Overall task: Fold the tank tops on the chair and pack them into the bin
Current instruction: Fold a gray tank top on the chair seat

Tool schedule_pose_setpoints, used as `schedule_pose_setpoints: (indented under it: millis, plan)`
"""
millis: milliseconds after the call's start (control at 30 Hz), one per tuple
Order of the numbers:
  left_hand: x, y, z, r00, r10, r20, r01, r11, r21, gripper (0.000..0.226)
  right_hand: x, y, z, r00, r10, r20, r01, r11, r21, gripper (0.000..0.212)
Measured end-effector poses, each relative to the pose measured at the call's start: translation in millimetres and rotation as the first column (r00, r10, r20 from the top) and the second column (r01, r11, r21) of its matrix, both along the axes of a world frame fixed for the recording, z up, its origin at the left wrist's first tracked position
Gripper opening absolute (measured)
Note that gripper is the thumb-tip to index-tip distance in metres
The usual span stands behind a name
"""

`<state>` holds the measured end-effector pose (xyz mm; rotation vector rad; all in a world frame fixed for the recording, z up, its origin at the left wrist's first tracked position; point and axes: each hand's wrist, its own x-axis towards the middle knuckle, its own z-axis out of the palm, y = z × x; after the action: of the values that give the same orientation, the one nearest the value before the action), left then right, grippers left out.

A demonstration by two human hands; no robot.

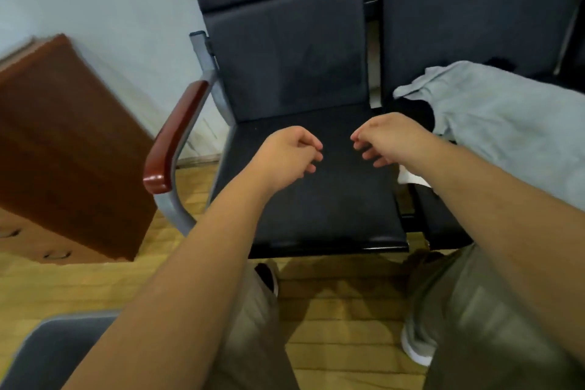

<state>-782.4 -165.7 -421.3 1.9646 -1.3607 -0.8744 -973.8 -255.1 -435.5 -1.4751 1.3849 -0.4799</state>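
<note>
Over the black chair seat (316, 215) your two hands hang side by side, close together but not touching. Your left hand (286, 152) is above the seat's middle with its fingers loosely curled inward and relaxed, gripping nothing. Your right hand (384, 136) is just right of it, nearer the seat's right edge, its fingers drooping in the same loose curl and also holding nothing. Neither hand touches the seat, as far as the view shows.

A grey tank top (493, 123) lies spread out to the right of the seat, on the neighbouring seat, partly behind your right forearm. A dark garment (418, 112) shows from under its near-left edge, just beyond the seat's back right corner. A bit of white cloth (410, 177) peeks out below your right wrist at the seat's right edge; what it is cannot be told.

Left of the seat stands the chair's reddish wooden armrest (177, 133) on a grey metal frame, and farther left a brown wooden cabinet (63, 142). Below the seat's front edge is yellow wooden floor (342, 310). A blurred grey rounded object (50, 355) sits well down and left of the seat; whether it is the bin cannot be told.
</note>
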Motion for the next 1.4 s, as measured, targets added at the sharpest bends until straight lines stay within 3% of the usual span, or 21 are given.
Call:
schedule_pose_setpoints:
  millis: [167,400,600,700,867,1000,1067,1233,1400]
  plan:
    - [-38,-40,-22,0.986,-0.164,0.002,0.164,0.985,0.055,0.016,-35,-26,-25,0.99,0.007,-0.141,0.006,0.996,0.089,0.017]
    - [-63,-78,-43,0.979,-0.205,-0.016,0.205,0.978,0.025,0.018,-72,-73,-46,0.956,0.016,-0.293,-0.004,0.999,0.042,0.021]
    - [-96,-105,-57,0.948,-0.317,-0.008,0.317,0.948,0.027,0.022,-111,-94,-54,0.776,-0.046,-0.629,-0.011,0.996,-0.086,0.029]
    - [-110,-113,-65,0.935,-0.354,-0.018,0.354,0.934,0.043,0.022,-131,-92,-55,0.754,-0.018,-0.657,-0.012,0.999,-0.041,0.041]
    - [-123,-119,-73,0.914,-0.405,-0.037,0.406,0.911,0.074,0.019,-147,-81,-70,0.589,0.092,-0.803,-0.091,0.995,0.047,0.058]
    - [-124,-118,-74,0.912,-0.409,-0.039,0.411,0.909,0.074,0.02,-151,-77,-75,0.609,0.009,-0.793,-0.058,0.998,-0.033,0.056]
    - [-123,-118,-72,0.914,-0.403,-0.048,0.405,0.911,0.073,0.02,-151,-78,-66,0.662,-0.043,-0.749,-0.017,0.997,-0.072,0.051]
    - [-122,-115,-71,0.917,-0.391,-0.078,0.397,0.915,0.079,0.021,-154,-78,-51,0.827,-0.262,-0.497,0.179,0.962,-0.208,0.038]
    - [-128,-113,-70,0.909,-0.405,-0.1,0.414,0.905,0.097,0.02,-151,-79,-44,0.879,-0.32,-0.353,0.25,0.94,-0.231,0.037]
